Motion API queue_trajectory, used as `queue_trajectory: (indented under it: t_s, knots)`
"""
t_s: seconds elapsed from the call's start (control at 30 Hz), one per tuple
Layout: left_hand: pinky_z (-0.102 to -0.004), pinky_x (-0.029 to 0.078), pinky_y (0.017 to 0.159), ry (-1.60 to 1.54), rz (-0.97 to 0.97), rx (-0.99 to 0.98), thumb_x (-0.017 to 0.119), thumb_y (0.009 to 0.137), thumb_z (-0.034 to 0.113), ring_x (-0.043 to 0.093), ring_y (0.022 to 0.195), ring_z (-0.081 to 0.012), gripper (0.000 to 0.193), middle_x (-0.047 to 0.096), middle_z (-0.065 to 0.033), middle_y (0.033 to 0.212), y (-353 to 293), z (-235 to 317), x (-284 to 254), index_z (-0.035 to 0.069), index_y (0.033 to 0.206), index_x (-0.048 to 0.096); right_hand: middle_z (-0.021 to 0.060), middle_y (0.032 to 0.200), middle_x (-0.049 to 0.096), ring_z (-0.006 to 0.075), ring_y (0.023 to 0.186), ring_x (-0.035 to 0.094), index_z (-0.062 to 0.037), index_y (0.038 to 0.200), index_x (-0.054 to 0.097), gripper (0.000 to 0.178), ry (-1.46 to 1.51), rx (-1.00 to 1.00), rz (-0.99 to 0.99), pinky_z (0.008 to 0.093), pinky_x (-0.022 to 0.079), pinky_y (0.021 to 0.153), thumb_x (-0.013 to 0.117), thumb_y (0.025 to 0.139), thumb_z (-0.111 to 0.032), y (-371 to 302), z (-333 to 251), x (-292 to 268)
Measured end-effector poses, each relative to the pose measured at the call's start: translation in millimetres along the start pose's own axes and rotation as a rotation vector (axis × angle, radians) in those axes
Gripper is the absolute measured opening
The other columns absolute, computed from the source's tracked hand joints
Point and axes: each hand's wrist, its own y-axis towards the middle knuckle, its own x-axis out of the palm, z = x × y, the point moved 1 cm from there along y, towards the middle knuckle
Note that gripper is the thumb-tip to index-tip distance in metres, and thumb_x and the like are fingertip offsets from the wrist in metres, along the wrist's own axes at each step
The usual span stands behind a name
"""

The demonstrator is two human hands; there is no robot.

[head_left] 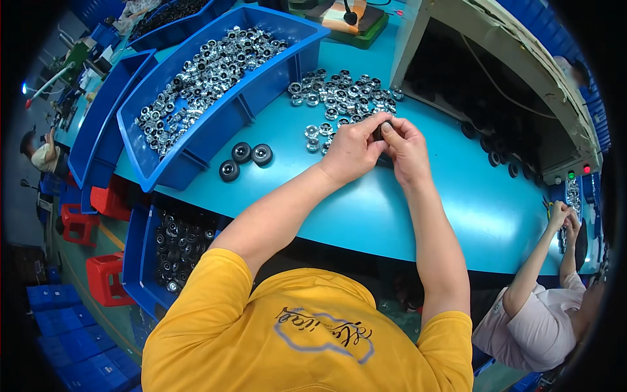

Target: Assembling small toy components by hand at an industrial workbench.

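Observation:
Over the turquoise table [313,215], my left hand [353,149] and my right hand [407,149] meet, both closed on one small black tyre [379,133]. Fingers cover most of it, so whether a hub sits inside cannot be made out. Just beyond my left hand lies a loose spread of chrome wheel hubs [346,95]. Three wheels with black tyres on bright hubs [241,153] rest to the left of my forearm. Black tyres [496,147] lie in a scattered row to the right, along the opening of a pale-framed machine [408,49].
A big blue bin [196,147] full of chrome hubs stands at the left on the table. Below the table edge, another blue bin [136,264] holds finished-looking wheels. Red stools [108,277] stand on the floor at left. A co-worker [535,320] works at the far right.

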Motion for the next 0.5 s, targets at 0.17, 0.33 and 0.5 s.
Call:
queue_trajectory:
  t_s: [0.17, 0.33, 0.5]
  knots:
    - [-0.0223, 0.049, 0.065, -0.302, -0.093, -0.157, 0.070, 0.086, 0.000, 0.056, 0.073, -0.0039, 0.050, 0.066, 0.0016, 0.089, 8.6, 6.2, -15.1, 0.008, 0.134, 0.060, 0.0057, 0.107, 0.068, 0.0131, 0.096, 0.065, -0.0012, 0.115, 0.066, 0.030, 0.037, 0.079, -0.117, 0.0299, 0.056, 0.083, 0.073, 0.093, -0.019, -0.2, -26.5, -3.4]
    - [-0.0192, 0.047, 0.063, -0.373, -0.113, -0.143, 0.070, 0.087, 0.000, 0.053, 0.071, -0.0015, 0.048, 0.064, 0.0044, 0.088, 8.5, -1.4, -12.0, 0.007, 0.134, 0.060, 0.0068, 0.102, 0.069, 0.0131, 0.093, 0.066, 0.0005, 0.115, 0.066, 0.030, -0.024, 0.052, -0.115, 0.0288, 0.057, 0.083, 0.074, 0.091, -0.014, -1.5, -27.3, -4.0]
    - [-0.0187, 0.047, 0.062, -0.303, -0.116, -0.173, 0.072, 0.086, 0.001, 0.053, 0.071, -0.0008, 0.046, 0.066, 0.0037, 0.090, 7.5, -7.0, -11.5, 0.006, 0.131, 0.063, 0.0070, 0.096, 0.069, 0.0120, 0.084, 0.066, 0.0014, 0.109, 0.068, 0.025, -0.078, -0.022, -0.037, 0.0282, 0.058, 0.077, 0.076, 0.086, -0.008, -1.0, -20.3, 0.1]
